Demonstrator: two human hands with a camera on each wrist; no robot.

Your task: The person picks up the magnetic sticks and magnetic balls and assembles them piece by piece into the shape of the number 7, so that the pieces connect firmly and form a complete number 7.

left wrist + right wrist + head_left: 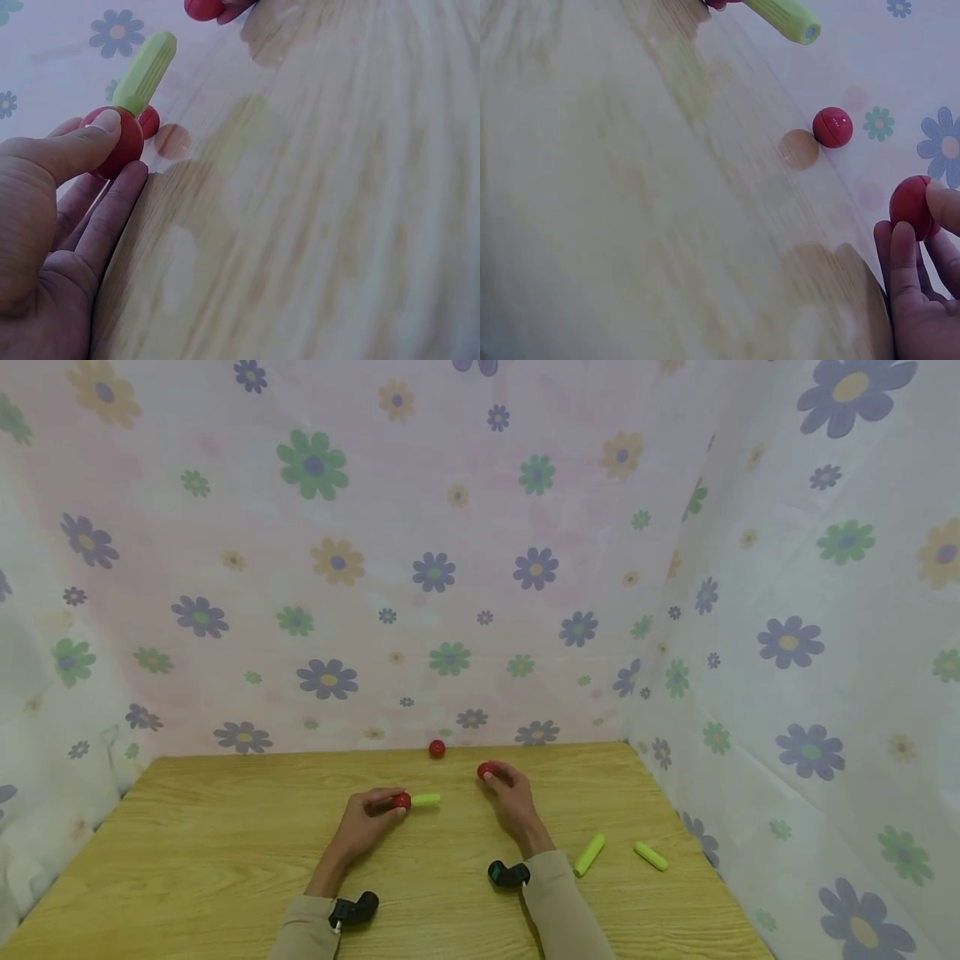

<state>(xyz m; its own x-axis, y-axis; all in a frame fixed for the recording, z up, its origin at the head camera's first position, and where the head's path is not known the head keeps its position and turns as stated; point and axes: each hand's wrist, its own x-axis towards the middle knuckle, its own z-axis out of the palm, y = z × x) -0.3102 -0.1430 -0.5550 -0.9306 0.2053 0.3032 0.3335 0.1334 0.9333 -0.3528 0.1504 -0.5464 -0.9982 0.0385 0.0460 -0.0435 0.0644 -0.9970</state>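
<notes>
My left hand (365,822) pinches a red ball (124,142) between thumb and fingers, over the middle of the table. A yellow-green ridged rod (148,71) sticks out of that ball, pointing right in the head view. In the right wrist view the rod's free end shows a small grey disc. Farther right, my right hand (514,797) pinches a second red ball (911,208), which has a seam round it. A third red ball (437,749) lies near the table's back edge, between the two hands and beyond them.
Two loose yellow-green rods, one longer (589,855) and one shorter (651,856), lie on the wood-grain table (225,843) right of my right forearm. A flower-patterned cloth (390,635) hangs behind the table and along its sides. Each wrist wears a black camera (509,874).
</notes>
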